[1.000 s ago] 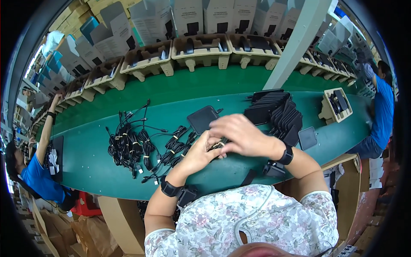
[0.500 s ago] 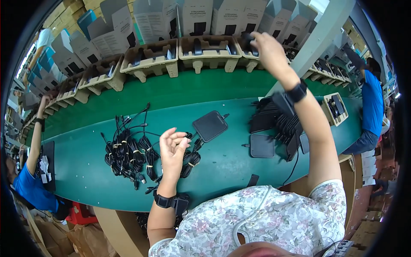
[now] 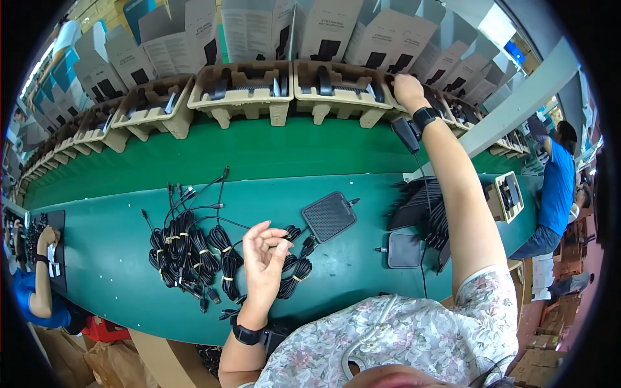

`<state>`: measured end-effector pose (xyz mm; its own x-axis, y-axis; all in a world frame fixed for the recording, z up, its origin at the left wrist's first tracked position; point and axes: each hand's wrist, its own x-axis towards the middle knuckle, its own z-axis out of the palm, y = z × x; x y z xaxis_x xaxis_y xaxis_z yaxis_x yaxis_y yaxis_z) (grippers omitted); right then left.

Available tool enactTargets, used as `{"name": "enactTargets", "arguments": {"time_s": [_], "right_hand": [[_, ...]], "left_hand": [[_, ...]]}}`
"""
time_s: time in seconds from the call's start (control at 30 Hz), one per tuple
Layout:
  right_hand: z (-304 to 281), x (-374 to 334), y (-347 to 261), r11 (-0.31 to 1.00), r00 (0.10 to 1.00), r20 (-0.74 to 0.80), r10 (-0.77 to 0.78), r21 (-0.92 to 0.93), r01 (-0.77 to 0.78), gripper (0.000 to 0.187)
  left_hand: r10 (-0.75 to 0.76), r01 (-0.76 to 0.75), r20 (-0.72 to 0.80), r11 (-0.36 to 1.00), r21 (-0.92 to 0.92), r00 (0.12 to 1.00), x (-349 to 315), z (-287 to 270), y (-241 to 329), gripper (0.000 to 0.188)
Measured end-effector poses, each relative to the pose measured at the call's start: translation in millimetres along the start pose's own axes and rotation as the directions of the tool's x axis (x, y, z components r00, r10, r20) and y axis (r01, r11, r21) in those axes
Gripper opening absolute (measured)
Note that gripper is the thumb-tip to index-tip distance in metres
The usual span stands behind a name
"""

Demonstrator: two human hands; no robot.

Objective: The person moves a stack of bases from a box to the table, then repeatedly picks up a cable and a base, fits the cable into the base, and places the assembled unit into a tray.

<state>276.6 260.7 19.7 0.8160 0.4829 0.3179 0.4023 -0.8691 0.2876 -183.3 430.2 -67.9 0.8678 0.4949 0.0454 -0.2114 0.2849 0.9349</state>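
Observation:
My right hand [image 3: 409, 92] reaches to the upper right, into a moulded pulp tray [image 3: 396, 115] on the raised ledge. Its fingers look closed and bent down; their tips and anything in them are hidden. Palm up, my left hand [image 3: 264, 262] hovers over the green table, fingers loosely curled and apart from the thumb, with nothing visible in it. Beside it lie coiled black cables [image 3: 294, 277]. Just beyond its fingertips is a square black device [image 3: 329, 218] with a mesh-like face and a short plug at one corner. A larger heap of tied black cables [image 3: 180, 252] lies to its left.
Pulp trays [image 3: 242, 100] with black parts line the ledge, open grey boxes [image 3: 323, 35] behind them. A pile of black flat pieces [image 3: 417, 210] and another square device [image 3: 404, 251] lie right. A slanted post [image 3: 498, 107] rises there. Co-workers in blue [image 3: 557, 187] sit at both sides.
My right hand has lowered from above the trays, where it held a small dark object, into one. My left hand stays near the cables. The view has shifted slightly.

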Motion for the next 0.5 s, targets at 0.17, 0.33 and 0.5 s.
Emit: {"name": "enactTargets", "arguments": {"time_s": [0.17,0.33,0.5], "right_hand": [[25,3,-8,0.932,0.962,-0.039,0.269,0.261,-0.250,0.026],[8,-2,-10,0.926,0.976,0.128,0.176,0.316,-0.208,0.032],[11,-4,4,0.931,1.000,0.002,-0.031,0.363,0.028,0.028]], "left_hand": [[-0.011,0.012,-0.028,1.000,0.021,1.000,2,0,-2,0.042],[-0.008,0.009,-0.037,1.000,0.020,0.999,4,-2,-6,0.040],[-0.009,0.012,-0.046,0.998,0.066,0.999,2,1,0,0.037]]}}
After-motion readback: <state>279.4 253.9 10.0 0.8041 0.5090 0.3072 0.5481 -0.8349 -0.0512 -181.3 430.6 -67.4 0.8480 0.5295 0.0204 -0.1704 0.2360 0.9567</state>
